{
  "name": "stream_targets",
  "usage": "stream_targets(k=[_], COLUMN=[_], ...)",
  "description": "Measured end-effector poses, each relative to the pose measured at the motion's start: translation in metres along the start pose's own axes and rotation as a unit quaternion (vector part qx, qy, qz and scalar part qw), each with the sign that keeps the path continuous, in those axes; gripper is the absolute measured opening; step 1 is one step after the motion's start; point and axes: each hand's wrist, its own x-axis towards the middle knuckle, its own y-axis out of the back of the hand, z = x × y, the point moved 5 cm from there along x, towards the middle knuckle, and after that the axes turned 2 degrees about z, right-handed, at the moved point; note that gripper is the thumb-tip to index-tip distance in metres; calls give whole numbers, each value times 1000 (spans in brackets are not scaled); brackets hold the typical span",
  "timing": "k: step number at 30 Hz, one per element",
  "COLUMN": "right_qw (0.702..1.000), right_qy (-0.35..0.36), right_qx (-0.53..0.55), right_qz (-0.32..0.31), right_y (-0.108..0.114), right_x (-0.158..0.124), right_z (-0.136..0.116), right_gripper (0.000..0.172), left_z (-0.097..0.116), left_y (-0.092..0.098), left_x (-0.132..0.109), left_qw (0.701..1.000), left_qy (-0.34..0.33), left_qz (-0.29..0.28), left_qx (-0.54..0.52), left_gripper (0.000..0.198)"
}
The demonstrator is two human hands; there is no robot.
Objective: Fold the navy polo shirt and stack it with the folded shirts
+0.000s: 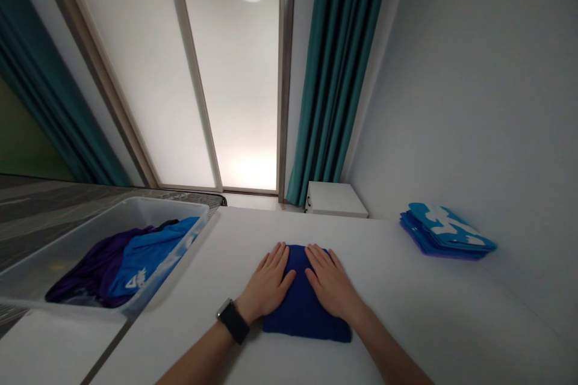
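Observation:
A dark blue folded garment lies flat on the white table in front of me. My left hand rests palm down along its left edge, fingers stretched out and pointing away from me. Over the right edge, my right hand lies flat in the same way, with its fingers extended. Neither hand grips the cloth. Between them the garment's middle shows, and its near edge sticks out toward me below the palms. A dark watch is on the left wrist.
To the left stands a translucent plastic bin holding loose purple and blue clothes. A stack of folded blue garments sits at the right by the wall. Beyond the table's far edge are a white cabinet and a teal curtain.

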Motion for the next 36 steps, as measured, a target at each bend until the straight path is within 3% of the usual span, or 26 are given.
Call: stream_targets(k=[10, 15, 20, 25, 28, 36], right_qw=[997, 987, 984, 983, 984, 987], right_qy=[-47, -88, -102, -91, -91, -107], right_qx=[58, 102, 131, 137, 127, 100], right_qz=[-3, 82, 65, 77, 84, 69], right_y=[-9, -12, -12, -8, -10, -18], right_x=[-2, -1, -2, -1, 1, 11], right_z=[17, 47, 70, 64, 61, 65], right_gripper=[49, 47, 43, 39, 37, 35], left_z=[-1, -12, -22, 6, 25, 33], left_y=[0, 8, 19, 23, 17, 8], left_x=[0, 3, 5, -1, -7, -11], left_qw=[1000, 998, 995, 998, 998, 998], left_qy=[-3, 48, 76, -18, -60, -61], left_qz=[13, 25, 45, 45, 17, -20], left_qx=[5, -23, -36, -28, -12, 26], left_gripper=[59, 60, 59, 59, 61, 63])
